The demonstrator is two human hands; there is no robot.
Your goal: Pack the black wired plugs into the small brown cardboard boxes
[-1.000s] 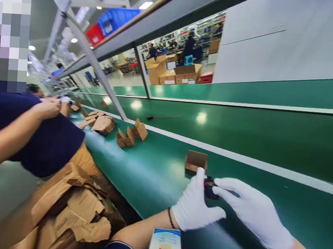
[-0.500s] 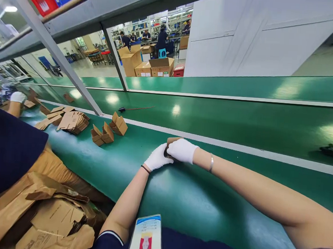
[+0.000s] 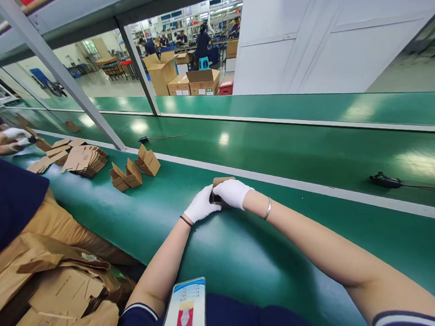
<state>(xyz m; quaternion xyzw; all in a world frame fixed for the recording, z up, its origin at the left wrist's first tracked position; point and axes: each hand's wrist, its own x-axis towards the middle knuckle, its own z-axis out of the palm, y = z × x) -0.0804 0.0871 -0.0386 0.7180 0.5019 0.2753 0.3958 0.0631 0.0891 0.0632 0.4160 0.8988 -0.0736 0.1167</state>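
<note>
Both my gloved hands meet over the green bench around a small brown cardboard box [image 3: 222,181]. My left hand [image 3: 202,204] grips its left side, thumb stretched along the near side. Over its top and right side lies my right hand [image 3: 232,192], fingers closed on it. Something dark [image 3: 215,198] shows between the hands at the box; its kind is hidden. Off to the left stand small open cardboard boxes [image 3: 133,173], with another opened box [image 3: 148,160] just behind them.
Flat cardboard blanks [image 3: 85,160] lie piled farther left, near a co-worker's gloved hands [image 3: 18,138]. On the belt [image 3: 277,157] behind the white rail rest a black device with a wire [image 3: 385,180] and another dark wired piece [image 3: 144,139]. A paper sack [image 3: 9,278] holds more cardboard.
My view has turned slightly right. The black wired device at right has moved left into fuller view. My hands keep hold of the box. The co-worker's hands now hold something dark.
</note>
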